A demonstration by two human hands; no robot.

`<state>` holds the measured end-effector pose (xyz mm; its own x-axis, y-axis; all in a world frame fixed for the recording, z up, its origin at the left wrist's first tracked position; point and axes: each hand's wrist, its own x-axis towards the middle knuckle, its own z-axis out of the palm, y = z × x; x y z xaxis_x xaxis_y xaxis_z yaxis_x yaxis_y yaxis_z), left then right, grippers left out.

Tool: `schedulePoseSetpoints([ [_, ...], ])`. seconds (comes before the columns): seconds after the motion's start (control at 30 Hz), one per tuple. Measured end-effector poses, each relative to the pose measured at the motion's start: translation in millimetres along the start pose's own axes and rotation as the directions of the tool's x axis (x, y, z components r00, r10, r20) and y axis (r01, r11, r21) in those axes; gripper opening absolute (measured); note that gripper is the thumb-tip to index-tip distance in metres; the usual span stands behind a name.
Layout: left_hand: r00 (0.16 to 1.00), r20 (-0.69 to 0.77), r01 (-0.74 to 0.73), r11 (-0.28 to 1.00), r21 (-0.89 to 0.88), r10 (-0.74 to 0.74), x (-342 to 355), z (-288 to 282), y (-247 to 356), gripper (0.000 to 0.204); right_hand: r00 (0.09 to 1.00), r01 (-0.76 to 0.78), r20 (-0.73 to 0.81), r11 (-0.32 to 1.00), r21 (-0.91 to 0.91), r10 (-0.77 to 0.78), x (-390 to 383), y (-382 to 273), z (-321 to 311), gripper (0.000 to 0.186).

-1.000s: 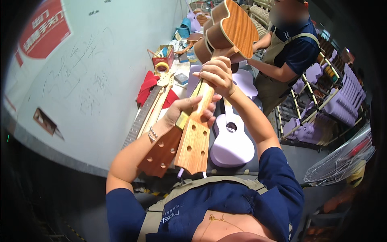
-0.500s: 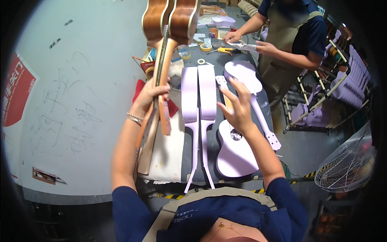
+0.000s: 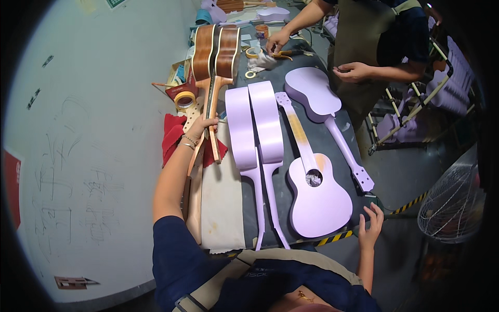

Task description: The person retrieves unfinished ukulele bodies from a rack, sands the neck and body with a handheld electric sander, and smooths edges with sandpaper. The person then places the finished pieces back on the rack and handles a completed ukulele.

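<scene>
My left hand [image 3: 200, 127] is closed around the necks of two brown wooden ukuleles [image 3: 227, 56], held side by side with their bodies pointing away from me. To their right, two lilac ukuleles [image 3: 266, 122] rest on their sides, necks toward me. Farther right a lilac ukulele [image 3: 319, 210] lies face up, with crumpled stuffing in its soundhole and a bare yellowish fretboard. Beyond it another lilac ukulele [image 3: 309, 91] lies face down. Past the table's near right corner, my right hand [image 3: 370, 224] hangs with its fingers apart and nothing in them.
A red cloth [image 3: 173, 138], a tape roll [image 3: 184, 100] and a pale wooden neck [image 3: 194, 218] lie left. Across the table, a co-worker's hand [image 3: 278, 41] is by a yellow-handled tool [image 3: 287, 53]. At right stand a rack [image 3: 405, 125] of lilac bodies and a wire-caged fan [image 3: 449, 203].
My right hand has moved from above the lilac ukuleles to beyond the near right corner. The brown ukuleles are lower, still in my left hand. The co-worker has put down a white cloth.
</scene>
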<state>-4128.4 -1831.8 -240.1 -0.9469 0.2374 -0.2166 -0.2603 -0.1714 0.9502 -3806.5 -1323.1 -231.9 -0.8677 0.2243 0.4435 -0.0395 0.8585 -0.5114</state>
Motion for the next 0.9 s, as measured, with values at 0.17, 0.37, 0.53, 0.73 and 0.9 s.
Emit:
schedulePoseSetpoints([
  [0.17, 0.995, 0.005, 0.098, 0.995, -0.031, -0.098, 23.8, -18.5, -31.5, 0.035, 0.998, -0.039, 0.055, 0.999, -0.031, 0.041, -12.7, -17.2, 8.9, 0.021],
  [0.37, 0.984, 0.054, 0.176, 0.98, -0.089, -0.172, 36.5, -26.4, -55.8, 0.033, 0.99, 0.002, 0.142, 1.0, 0.01, -0.004, -17.2, -27.6, 23.6, 0.023],
  [0.53, 0.98, -0.018, 0.192, 0.971, -0.144, -0.196, 37.3, -35.0, -80.9, 0.036, 0.99, 0.0, 0.14, 1.0, 0.016, -0.002, -15.4, -25.3, 27.5, 0.019],
  [0.73, 0.947, -0.192, 0.256, 0.966, -0.027, -0.256, 37.9, -34.1, -100.3, 0.025, 0.987, -0.028, 0.158, 0.998, 0.053, 0.019, -21.4, -21.8, 26.1, 0.016],
  [0.9, 0.927, -0.347, 0.085, 0.824, 0.56, 0.141, 64.0, -56.8, -128.5, 0.03, 0.989, -0.021, 0.146, 0.998, 0.066, 0.011, -32.0, -18.9, 22.4, 0.015],
])
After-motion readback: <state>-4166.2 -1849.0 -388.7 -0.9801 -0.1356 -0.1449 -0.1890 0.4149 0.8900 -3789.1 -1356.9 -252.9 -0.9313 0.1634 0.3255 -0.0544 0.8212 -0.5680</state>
